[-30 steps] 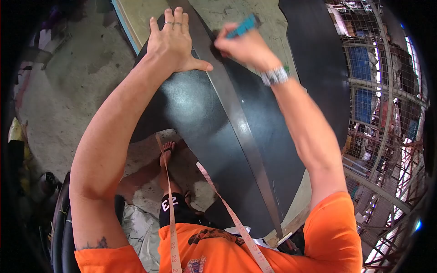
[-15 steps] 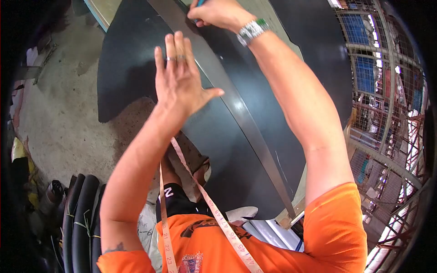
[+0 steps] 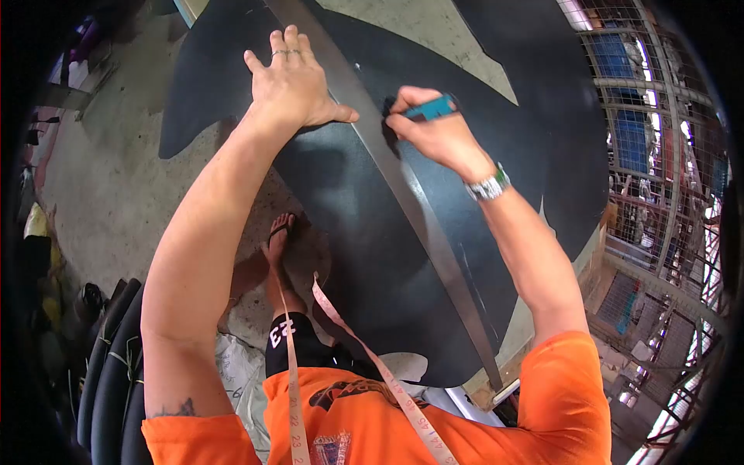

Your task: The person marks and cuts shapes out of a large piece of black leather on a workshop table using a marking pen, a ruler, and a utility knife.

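My left hand [image 3: 291,89] lies flat with fingers spread on the black sheet [image 3: 349,201], its thumb at the near edge of a long metal straightedge [image 3: 415,201]. The straightedge runs diagonally across the sheet. My right hand [image 3: 434,128], with a watch at the wrist, is closed around a teal-handled tool [image 3: 432,108] just beyond the straightedge's far edge. The tip of that tool is hidden by my fingers and shadow. A thin pale line [image 3: 474,275] shows on the sheet to the right of the straightedge.
A measuring tape [image 3: 372,360] hangs from my neck over my orange shirt. Rolls of black material [image 3: 116,372] stand at lower left. Another black sheet [image 3: 558,101] lies at right, beside a wire mesh rack [image 3: 643,116]. Concrete floor [image 3: 116,170] shows at left.
My right hand has come back from the top of the view, along the straightedge toward my body, still holding the teal-handled tool. My left hand stays spread, appearing slightly farther up and left.
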The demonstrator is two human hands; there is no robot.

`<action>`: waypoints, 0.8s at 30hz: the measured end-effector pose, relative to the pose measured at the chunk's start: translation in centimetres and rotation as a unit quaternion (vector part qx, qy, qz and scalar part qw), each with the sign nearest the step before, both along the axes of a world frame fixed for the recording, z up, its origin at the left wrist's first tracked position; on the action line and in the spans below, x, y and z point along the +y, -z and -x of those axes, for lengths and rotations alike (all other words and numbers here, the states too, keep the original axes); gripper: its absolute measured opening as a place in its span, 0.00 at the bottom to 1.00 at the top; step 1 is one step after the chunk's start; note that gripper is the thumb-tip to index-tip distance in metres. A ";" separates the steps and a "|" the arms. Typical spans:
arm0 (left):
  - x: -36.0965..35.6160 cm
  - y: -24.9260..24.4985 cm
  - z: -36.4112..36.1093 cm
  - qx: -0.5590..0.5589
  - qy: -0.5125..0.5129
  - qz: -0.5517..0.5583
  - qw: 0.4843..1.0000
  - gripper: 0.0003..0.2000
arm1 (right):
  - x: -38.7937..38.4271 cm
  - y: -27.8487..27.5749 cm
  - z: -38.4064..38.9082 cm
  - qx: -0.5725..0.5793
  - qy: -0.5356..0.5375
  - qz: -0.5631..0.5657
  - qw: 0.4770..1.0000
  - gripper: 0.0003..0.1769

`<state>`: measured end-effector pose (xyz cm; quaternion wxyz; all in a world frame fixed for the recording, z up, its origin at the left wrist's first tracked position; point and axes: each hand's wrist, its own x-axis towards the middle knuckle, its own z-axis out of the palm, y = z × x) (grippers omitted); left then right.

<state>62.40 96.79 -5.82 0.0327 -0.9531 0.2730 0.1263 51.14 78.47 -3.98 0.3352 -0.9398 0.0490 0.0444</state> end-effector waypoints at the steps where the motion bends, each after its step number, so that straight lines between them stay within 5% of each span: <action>1: 0.0 0.2 0.2 -0.007 0.002 0.007 1.000 0.72 | 0.1 -0.4 1.3 0.015 0.022 -0.016 1.000 0.08; 4: 0.5 1.9 0.6 -0.054 0.025 0.091 0.994 0.70 | -0.6 1.0 1.3 0.011 0.025 -0.036 0.999 0.08; 9: -0.1 4.0 18.4 -0.027 0.092 0.344 0.934 0.65 | -1.6 2.7 1.3 -0.048 -0.031 0.060 0.997 0.13; 11: -0.9 3.5 21.1 -0.028 0.070 0.309 0.948 0.64 | -1.4 3.3 0.7 -0.119 -0.030 0.085 0.989 0.11; 13: -1.3 2.7 21.2 -0.049 0.067 0.239 0.967 0.65 | -2.2 4.1 0.1 -0.134 -0.226 0.298 0.918 0.13; 14: -1.4 2.8 21.3 -0.062 0.069 0.219 0.971 0.67 | -1.1 3.8 0.1 -0.065 0.015 0.080 0.995 0.13; 15: -1.6 2.5 21.4 -0.058 0.067 0.172 0.981 0.68 | -0.6 2.2 0.7 -0.022 0.072 0.015 0.997 0.13; 22: -4.3 0.3 21.3 -0.003 0.009 -0.017 1.000 0.72 | -3.1 3.0 15.4 -0.048 0.061 0.102 0.992 0.17; 24: -4.7 0.3 21.2 0.005 0.011 -0.040 0.999 0.73 | -4.1 1.6 22.6 0.028 0.058 0.004 0.998 0.14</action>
